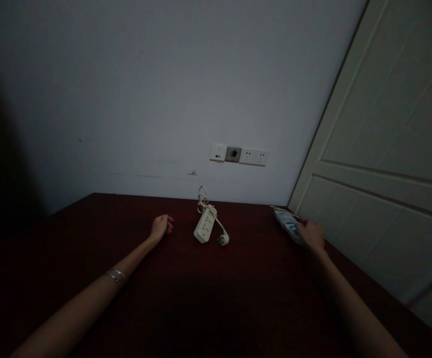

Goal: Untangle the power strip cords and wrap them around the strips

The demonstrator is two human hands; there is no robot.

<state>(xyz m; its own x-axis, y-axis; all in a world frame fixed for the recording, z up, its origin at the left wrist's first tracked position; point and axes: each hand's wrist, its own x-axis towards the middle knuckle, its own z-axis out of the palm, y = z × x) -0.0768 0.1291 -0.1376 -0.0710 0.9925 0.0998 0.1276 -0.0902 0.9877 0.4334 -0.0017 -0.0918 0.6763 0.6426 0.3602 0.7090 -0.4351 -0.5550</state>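
Near the back of the dark red table lies a white power strip (205,224), its cord looped and tied around its far end. The cord's plug (223,239) rests on the table just right of the strip. My left hand (159,227) rests to the left of the strip, apart from it, with curled fingers and nothing visible in them. At the far right, my right hand (311,234) has its fingers closed on the near end of a white and blue item wound with white cord (289,223). My hand covers part of that item, so its exact kind is unclear.
The dark red table (201,288) meets a pale wall (156,89) at the back. On the wall is a row of sockets (253,156) with a grey plate (233,153). A white panelled door (380,149) stands close along the right side.
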